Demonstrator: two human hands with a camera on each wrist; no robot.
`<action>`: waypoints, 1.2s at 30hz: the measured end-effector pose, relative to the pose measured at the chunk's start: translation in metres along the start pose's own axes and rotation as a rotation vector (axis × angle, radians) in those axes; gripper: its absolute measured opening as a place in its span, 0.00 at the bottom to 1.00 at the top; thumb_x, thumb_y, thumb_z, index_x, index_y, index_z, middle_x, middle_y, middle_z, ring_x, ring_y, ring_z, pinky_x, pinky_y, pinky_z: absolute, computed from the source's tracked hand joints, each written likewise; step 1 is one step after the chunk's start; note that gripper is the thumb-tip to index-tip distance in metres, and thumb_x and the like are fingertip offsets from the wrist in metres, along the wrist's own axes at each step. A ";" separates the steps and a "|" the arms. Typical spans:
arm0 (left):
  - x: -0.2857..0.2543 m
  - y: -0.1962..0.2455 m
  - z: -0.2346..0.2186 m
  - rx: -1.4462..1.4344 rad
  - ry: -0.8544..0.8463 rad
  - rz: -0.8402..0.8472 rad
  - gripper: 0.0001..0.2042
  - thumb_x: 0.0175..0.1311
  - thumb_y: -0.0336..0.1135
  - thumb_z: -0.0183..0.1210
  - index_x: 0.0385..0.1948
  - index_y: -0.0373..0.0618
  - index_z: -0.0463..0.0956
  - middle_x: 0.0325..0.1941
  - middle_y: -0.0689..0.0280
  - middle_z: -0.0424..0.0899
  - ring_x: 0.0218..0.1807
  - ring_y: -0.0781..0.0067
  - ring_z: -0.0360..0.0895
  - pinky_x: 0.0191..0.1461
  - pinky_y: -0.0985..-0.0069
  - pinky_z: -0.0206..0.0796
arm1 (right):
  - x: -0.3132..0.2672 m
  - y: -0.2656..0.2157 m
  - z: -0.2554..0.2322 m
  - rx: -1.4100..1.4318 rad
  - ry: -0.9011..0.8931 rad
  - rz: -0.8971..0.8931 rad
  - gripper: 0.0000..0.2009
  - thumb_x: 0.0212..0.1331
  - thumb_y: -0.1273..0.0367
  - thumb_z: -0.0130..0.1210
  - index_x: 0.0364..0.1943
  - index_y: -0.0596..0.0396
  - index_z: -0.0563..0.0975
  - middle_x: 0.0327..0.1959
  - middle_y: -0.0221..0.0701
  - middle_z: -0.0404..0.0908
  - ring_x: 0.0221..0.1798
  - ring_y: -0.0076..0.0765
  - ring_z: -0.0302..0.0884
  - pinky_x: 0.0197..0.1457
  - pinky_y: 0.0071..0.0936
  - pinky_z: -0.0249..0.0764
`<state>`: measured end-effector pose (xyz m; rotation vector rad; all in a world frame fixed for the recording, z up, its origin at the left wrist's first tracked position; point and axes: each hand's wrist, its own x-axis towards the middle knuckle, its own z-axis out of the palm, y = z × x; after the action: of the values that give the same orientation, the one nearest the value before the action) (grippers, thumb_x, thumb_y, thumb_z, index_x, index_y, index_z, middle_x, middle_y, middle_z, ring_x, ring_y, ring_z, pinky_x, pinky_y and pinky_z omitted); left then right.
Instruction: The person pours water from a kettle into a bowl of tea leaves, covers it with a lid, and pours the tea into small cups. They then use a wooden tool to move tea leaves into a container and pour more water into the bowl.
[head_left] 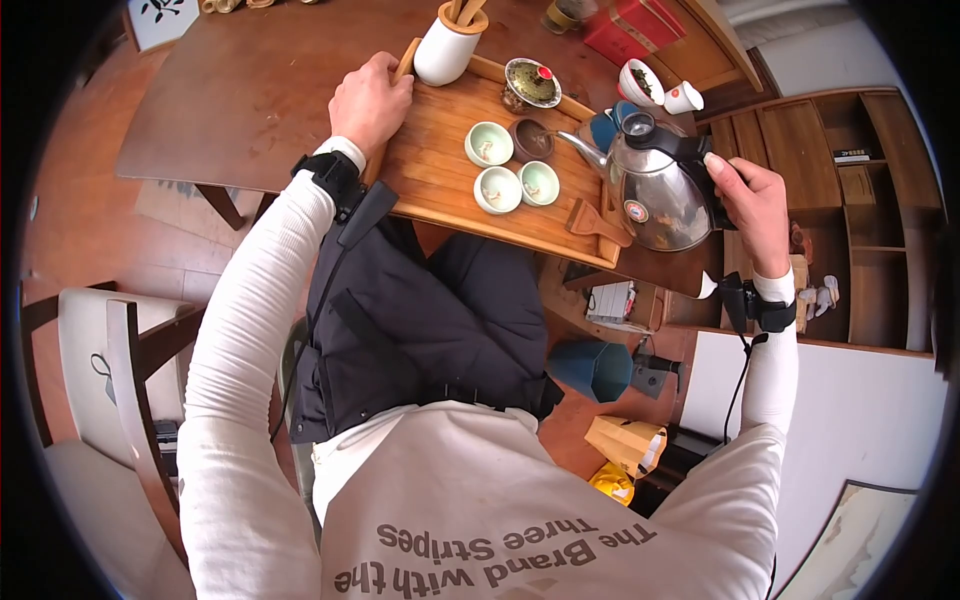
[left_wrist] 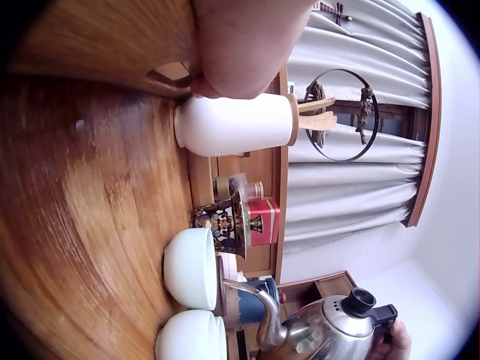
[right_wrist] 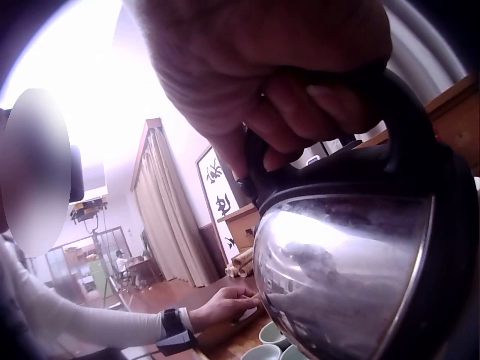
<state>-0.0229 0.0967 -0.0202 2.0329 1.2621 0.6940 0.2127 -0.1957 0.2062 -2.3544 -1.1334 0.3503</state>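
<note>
My left hand grips the left end of the wooden tray, near a white tool holder. The right hand has its fingers curled round the black handle of a steel kettle; the right wrist view shows this grip close up. The kettle's spout points left, close to a dark brown cup. Beside that cup stand several pale green cups, with reddish marks inside. A patterned lidded bowl is behind them. Whether liquid leaves the spout, I cannot tell.
A wooden brush-like piece lies at the tray's right front corner. Beyond the tray are a red box, a white bowl with dark leaves and a white cup. A blue bin stands on the floor below.
</note>
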 end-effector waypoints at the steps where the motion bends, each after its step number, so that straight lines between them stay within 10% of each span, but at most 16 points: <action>1: 0.000 0.000 0.000 0.000 0.001 -0.001 0.18 0.66 0.46 0.58 0.52 0.48 0.80 0.46 0.53 0.88 0.54 0.47 0.83 0.60 0.56 0.72 | -0.001 0.002 0.000 0.001 -0.006 0.025 0.24 0.63 0.51 0.66 0.23 0.59 0.79 0.18 0.18 0.70 0.22 0.13 0.61 0.24 0.18 0.54; 17: 0.000 0.002 -0.001 0.010 -0.007 -0.008 0.18 0.66 0.46 0.59 0.52 0.48 0.80 0.46 0.52 0.88 0.53 0.47 0.83 0.60 0.56 0.73 | -0.015 0.010 0.020 0.460 0.002 0.064 0.18 0.72 0.58 0.59 0.26 0.54 0.76 0.17 0.13 0.63 0.16 0.07 0.49 0.19 0.15 0.43; 34: 0.003 -0.002 0.002 0.028 -0.010 -0.009 0.18 0.67 0.48 0.58 0.52 0.48 0.80 0.48 0.56 0.88 0.54 0.49 0.83 0.58 0.57 0.73 | -0.014 -0.012 0.035 0.078 -0.015 -0.183 0.20 0.68 0.58 0.63 0.23 0.56 0.77 0.16 0.15 0.66 0.19 0.09 0.54 0.21 0.17 0.47; 36: 0.003 -0.002 0.002 0.031 -0.006 -0.002 0.19 0.67 0.48 0.59 0.52 0.48 0.80 0.48 0.56 0.88 0.53 0.49 0.83 0.58 0.57 0.74 | -0.016 -0.011 0.032 0.048 -0.053 -0.087 0.22 0.63 0.54 0.66 0.26 0.61 0.82 0.20 0.19 0.74 0.25 0.13 0.64 0.28 0.18 0.59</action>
<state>-0.0215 0.0995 -0.0228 2.0572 1.2790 0.6702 0.1816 -0.1922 0.1858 -2.2584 -1.2342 0.4064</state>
